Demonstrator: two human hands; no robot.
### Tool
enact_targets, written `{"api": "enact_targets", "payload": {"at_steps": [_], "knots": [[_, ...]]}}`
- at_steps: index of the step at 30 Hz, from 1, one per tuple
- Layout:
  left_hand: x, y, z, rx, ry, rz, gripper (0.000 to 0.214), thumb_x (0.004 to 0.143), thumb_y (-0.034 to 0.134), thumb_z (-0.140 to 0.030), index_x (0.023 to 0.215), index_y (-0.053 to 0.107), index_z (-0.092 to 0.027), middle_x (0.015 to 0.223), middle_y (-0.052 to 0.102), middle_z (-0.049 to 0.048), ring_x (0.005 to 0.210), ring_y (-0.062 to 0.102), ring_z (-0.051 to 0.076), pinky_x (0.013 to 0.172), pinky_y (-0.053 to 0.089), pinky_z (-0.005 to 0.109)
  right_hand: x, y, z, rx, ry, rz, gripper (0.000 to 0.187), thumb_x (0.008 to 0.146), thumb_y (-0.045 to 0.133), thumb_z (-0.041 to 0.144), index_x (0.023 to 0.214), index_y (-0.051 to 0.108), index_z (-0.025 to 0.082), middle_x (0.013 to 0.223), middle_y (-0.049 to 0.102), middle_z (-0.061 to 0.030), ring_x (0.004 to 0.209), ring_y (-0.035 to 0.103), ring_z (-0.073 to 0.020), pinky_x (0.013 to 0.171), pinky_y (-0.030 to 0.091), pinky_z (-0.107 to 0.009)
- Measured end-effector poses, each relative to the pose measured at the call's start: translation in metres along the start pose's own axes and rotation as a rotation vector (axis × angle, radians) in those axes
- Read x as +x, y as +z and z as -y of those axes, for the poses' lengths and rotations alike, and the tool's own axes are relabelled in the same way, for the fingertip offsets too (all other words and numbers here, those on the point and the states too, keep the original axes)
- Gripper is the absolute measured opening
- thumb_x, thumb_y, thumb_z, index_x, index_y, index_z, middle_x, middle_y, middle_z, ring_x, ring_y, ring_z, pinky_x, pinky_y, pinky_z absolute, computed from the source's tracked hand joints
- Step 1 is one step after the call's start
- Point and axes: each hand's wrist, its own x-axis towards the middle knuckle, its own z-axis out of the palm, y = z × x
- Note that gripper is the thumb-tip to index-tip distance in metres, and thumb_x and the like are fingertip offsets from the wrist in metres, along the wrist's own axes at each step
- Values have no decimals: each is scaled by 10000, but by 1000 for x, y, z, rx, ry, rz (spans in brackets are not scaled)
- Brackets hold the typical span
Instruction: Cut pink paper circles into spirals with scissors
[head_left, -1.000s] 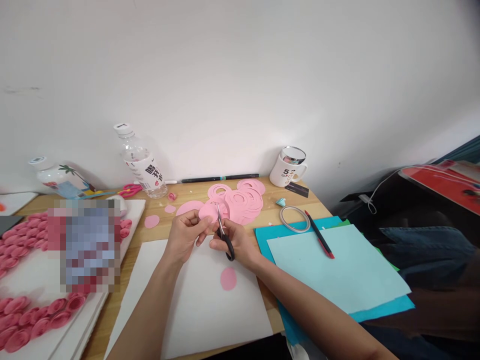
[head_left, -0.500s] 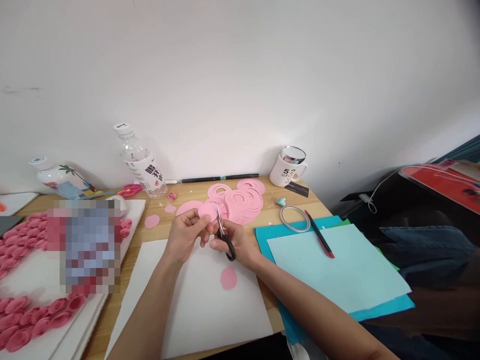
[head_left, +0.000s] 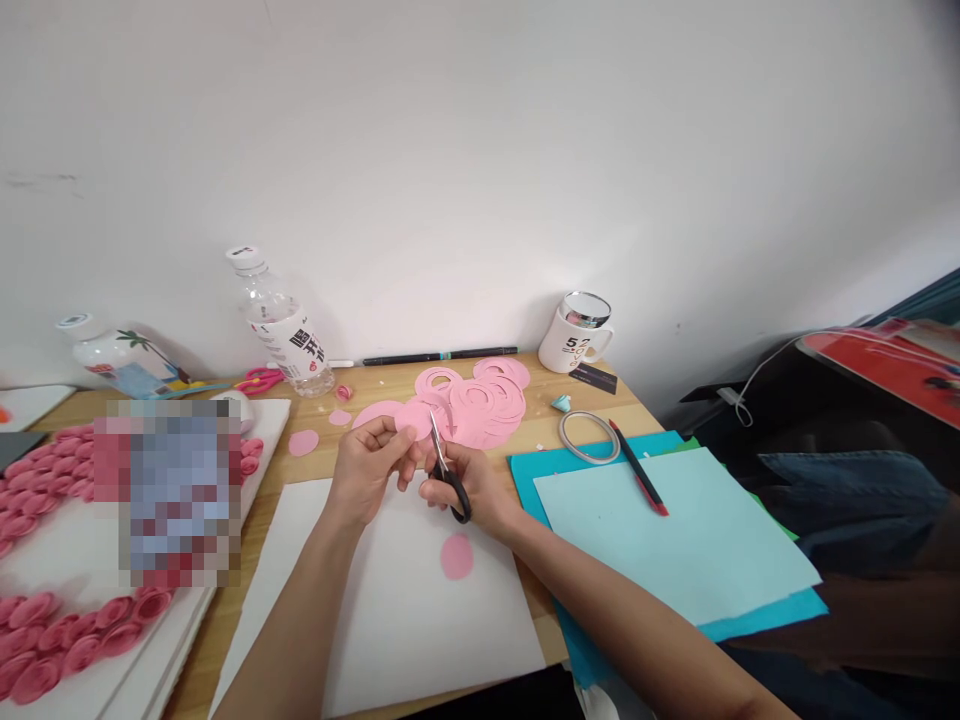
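- Here, the left hand [head_left: 366, 472] pinches a pink paper piece [head_left: 412, 420] at its near edge.
- The right hand [head_left: 477, 488] grips black-handled scissors [head_left: 460, 505], nearer the blades; their long axis slants away and leftward, blade tips at the piece's right side.
- So the paper lies ahead-left of the right hand.
- Pink paper rings [head_left: 491, 400] lie just behind; a loose pink disc [head_left: 457, 556] rests nearer, on white sheet [head_left: 420, 640].

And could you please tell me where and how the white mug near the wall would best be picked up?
Probably by its handle, coming from the right: the loop juts out on that side of the white mug, which stands with the wall close behind it. The right hand holds the scissors, so it would likely need freeing first.
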Motion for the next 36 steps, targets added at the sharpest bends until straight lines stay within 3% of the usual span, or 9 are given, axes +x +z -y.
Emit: {"api": "enact_targets", "payload": {"at_steps": [20,27,36], "knots": [[-2,6,-5,33,18,-31,241,652,687,-276,567,504,-144,463,545,-36,321,424,47,323,295,183,-1,3,-3,6,18,38,469,484,783,447,715,482,171,467,486,71,400,435,-72,387,326,-187],[-2,1,-1,98,-10,23,238,650,690,-262,539,515,-143,458,538,-36,305,396,34,315,265,178,0,0,2,16,-55,70,487,496,793,413,790,492,168,560,459,62,488,367,-67,436,274,-197],[-2,3,0,104,12,26,253,648,689,-288,555,497,-152,453,527,-34,317,377,34,329,267,184,1,-2,0,21,-65,91,460,520,782,414,777,489,171,525,367,85,465,307,-57,429,234,-198]]}}
